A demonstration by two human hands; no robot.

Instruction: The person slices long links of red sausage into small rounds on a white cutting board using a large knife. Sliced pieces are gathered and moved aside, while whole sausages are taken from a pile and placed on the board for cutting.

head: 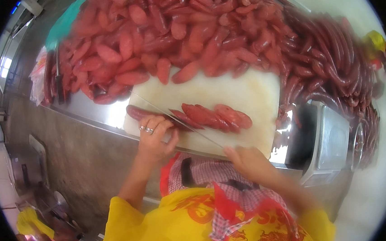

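A white plastic cutting board [255,91] lies before me. My left hand [156,135], with rings on a finger, presses a dark red sausage [137,112] onto the board's left side. In my right hand [249,162] is a knife [202,135]. Its handle is hidden in my fist. The thin blade runs slantwise across the sausage, just right of my left fingers; how deep it sits cannot be told. To the right of the blade, a row of overlapping oval sausage slices [209,117] leans on the board.
Beyond the board rises a large heap of cut sausage slices [186,32]. Long whole sausages [333,51] are piled at the right, behind a metal-topped scale-like device [333,136]. A dark-handled tool [59,88] and a plastic bag [39,78] lie at the left edge.
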